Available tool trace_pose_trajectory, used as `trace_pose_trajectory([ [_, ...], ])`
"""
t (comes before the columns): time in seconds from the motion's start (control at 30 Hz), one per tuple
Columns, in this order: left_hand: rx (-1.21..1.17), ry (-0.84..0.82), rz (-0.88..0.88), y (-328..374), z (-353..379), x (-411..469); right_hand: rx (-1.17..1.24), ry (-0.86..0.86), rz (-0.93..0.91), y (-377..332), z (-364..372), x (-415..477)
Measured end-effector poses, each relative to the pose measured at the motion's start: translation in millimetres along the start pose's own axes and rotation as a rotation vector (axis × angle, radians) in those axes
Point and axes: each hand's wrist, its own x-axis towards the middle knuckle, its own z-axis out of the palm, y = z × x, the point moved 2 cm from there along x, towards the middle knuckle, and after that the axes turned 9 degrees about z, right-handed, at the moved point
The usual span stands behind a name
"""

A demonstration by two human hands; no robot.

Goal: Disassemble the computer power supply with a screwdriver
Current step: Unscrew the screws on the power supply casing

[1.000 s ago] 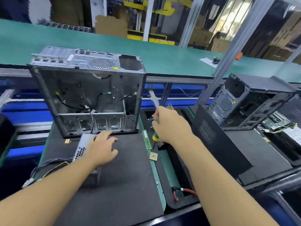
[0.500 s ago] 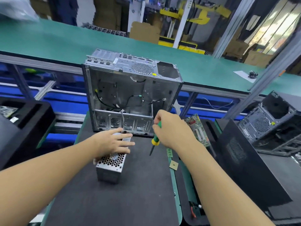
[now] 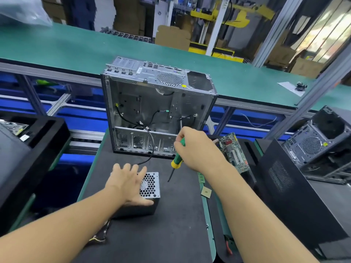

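Note:
The power supply [image 3: 150, 185], a small metal box with a honeycomb grille facing up, lies on the black mat [image 3: 171, 224] in front of the empty computer case [image 3: 157, 103]. My left hand [image 3: 126, 184] rests on its left part, fingers spread over the top and thumb along the near edge. Its cable bundle [image 3: 98, 238] trails toward me under my forearm. My right hand [image 3: 195, 147] grips a green and yellow screwdriver [image 3: 175, 162], tip pointing down just above the mat, a little right of the box and apart from it.
A motherboard [image 3: 233, 150], a RAM stick [image 3: 201, 177] and a CPU chip [image 3: 206, 192] lie right of the mat. A black side panel [image 3: 284, 186] leans at the right before a second case [image 3: 319, 141]. Red-handled pliers [image 3: 228, 245] lie near right. A black tray [image 3: 28, 149] stands left.
My right hand brought the screwdriver from the right tray over the mat. My left hand turned the power supply so its grille faces up and shifted it toward me.

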Motion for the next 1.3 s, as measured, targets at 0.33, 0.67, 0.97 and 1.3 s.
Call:
trace_pose_trajectory([
  [0.33,-0.361,0.359,0.324,10.9,14.4,-17.3,-0.013,-0.142,-0.041,-13.5,30.4,-1.0],
  [0.67,-0.836,0.350,0.284,5.0,-0.8,-10.5,-0.082,-0.154,-0.054,-12.4,38.5,-1.2],
  [0.97,-0.870,0.317,0.213,7.6,2.4,-9.9,-0.048,-0.131,-0.039,-8.6,37.7,-2.4],
  [1.3,-0.897,0.332,0.196,4.9,5.6,-4.8,-0.023,-0.116,-0.056,-10.0,37.6,-0.4],
])
